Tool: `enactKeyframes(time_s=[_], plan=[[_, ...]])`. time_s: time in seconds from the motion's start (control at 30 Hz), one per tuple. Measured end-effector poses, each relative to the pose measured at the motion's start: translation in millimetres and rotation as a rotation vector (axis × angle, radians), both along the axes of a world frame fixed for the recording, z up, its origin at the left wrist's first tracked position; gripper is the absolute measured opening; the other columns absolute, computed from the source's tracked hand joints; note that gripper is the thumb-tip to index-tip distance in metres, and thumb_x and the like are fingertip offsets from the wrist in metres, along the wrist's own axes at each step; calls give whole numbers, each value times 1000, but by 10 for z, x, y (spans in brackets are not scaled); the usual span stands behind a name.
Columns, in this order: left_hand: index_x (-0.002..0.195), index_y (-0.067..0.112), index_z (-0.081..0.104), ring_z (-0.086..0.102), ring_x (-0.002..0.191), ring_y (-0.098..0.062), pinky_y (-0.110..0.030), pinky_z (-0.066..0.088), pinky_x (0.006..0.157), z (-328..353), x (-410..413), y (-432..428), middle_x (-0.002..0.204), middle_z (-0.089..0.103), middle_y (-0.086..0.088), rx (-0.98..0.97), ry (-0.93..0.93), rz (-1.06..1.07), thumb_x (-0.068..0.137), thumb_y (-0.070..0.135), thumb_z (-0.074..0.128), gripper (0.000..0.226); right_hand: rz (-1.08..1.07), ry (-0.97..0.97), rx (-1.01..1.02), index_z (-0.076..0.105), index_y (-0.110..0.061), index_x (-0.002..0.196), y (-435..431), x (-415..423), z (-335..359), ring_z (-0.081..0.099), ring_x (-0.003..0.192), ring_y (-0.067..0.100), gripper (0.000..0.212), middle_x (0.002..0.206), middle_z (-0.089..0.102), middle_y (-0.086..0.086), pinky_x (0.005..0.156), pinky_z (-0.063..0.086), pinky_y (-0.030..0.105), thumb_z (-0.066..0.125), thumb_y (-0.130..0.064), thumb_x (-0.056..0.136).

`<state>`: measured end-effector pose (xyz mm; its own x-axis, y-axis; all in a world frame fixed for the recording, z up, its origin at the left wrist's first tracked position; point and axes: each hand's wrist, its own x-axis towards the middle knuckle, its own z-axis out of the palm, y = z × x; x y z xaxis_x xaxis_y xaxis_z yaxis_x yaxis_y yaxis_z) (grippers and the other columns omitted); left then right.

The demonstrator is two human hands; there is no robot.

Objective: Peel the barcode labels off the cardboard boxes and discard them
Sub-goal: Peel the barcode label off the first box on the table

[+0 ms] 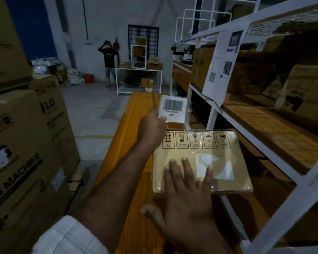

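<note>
Left hand: I have my left hand (151, 125) pinching the lower left corner of the white rectangular paper barcode label (173, 109), thumb on its face, holding it up in the air at about 12 o'clock from the box.
Right hand: my right hand (187, 189) lies flat with fingers spread on the flat tan cardboard box (228, 162), pressing it down; it grips nothing.
Label handling: I judge it very light and limp, likely sticky on the back, so it may curl onto my fingers or fold on itself; a corner pinch looks like the right hold.
Label place: clear of the box, free in the air above the far end of the orange wooden bench (136, 180).
Box: it lies on the bench just at 3 o'clock of my left forearm, wrapped in shiny clear film, with a row of printed handling symbols (195, 140) along its far edge; stiff but thin, and probably slippery under the palm.
Second sticker: a white patch (215, 167) sits on the box top at 1 o'clock from my right fingertips; I cannot tell whether it carries a barcode.
Discard spot: I see no bin close by.
Surroundings: big brown printed cartons (26, 143) are stacked at 9 o'clock, a white metal shelving rack (215, 114) holding boxes at 3 o'clock.
Far end: a person (108, 57) stands at 12 o'clock, well apart.
</note>
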<state>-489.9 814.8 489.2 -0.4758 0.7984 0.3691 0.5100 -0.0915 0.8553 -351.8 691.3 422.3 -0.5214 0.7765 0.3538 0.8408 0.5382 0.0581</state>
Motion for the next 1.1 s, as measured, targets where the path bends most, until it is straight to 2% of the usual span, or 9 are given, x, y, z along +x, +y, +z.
enactKeyframes(time_s=[0.1, 0.2, 0.4, 0.47, 0.6, 0.8, 0.93, 1.03, 1.1], plan=[[110, 18, 60, 67, 76, -13, -22, 45, 49, -22, 69, 1, 94, 71, -1, 17, 8, -29, 101, 26, 53, 14, -164, -5, -7, 41, -5, 144, 274, 86, 201, 13, 147, 38, 107, 157, 26, 16, 106, 8, 75, 9, -85, 82], [112, 18, 60, 64, 75, -8, -17, 38, 50, -19, 57, 8, 95, 71, -1, 17, 13, -9, 101, 25, 53, 16, -132, -46, -7, 24, -5, 151, 422, -5, 351, -10, 148, 34, 112, 162, 3, 15, 109, -3, 71, -4, -86, 79], [114, 18, 61, 67, 77, -11, -23, 47, 52, -14, -56, 47, 93, 71, 1, 4, -73, -20, 100, 24, 54, 17, 9, 1, 40, 51, 1, 136, 79, 0, -47, 24, 145, 37, 106, 152, 36, 17, 104, 17, 76, 19, -85, 82], [114, 18, 62, 67, 80, -14, -22, 44, 52, -26, -24, 62, 96, 72, -1, -2, -27, -16, 100, 25, 54, 18, -94, -8, 17, 48, 1, 138, 190, 98, 12, 21, 145, 38, 107, 154, 32, 18, 105, 14, 76, 18, -85, 82], [114, 18, 63, 66, 84, -17, -22, 38, 51, -26, 41, 85, 98, 72, -3, -14, 28, 3, 99, 26, 53, 20, -191, -47, -16, 18, 0, 151, 481, 21, 272, -8, 149, 34, 119, 160, 0, 20, 108, -3, 71, -9, -88, 75], [111, 15, 61, 67, 88, -21, -23, 40, 52, -10, -9, 140, 103, 70, -5, -28, 17, 71, 100, 24, 53, 17, 69, -13, 64, 49, 7, 134, 220, -140, 31, 25, 145, 36, 110, 150, 35, 23, 106, 15, 74, 17, -85, 82], [111, 15, 60, 65, 81, -17, -21, 39, 49, -4, 0, 154, 101, 69, -4, -40, 4, 54, 100, 25, 52, 17, -23, 6, 45, 54, 2, 133, 84, 112, -128, 33, 142, 35, 108, 148, 42, 18, 105, 17, 74, 23, -87, 80], [115, 15, 59, 64, 80, -14, -18, 40, 48, 10, 44, 132, 104, 68, -2, -31, 11, 18, 101, 25, 52, 18, -155, -10, -38, 51, 0, 136, 187, 234, -4, 29, 143, 36, 109, 151, 39, 18, 106, 12, 75, 17, -87, 81], [116, 15, 59, 63, 77, -9, -15, 40, 47, 3, 43, 118, 104, 68, -1, -22, 11, -1, 101, 25, 52, 19, -228, -69, -79, 31, -3, 148, 271, 247, 165, 6, 149, 37, 116, 160, 17, 16, 107, 0, 73, -4, -87, 77]])
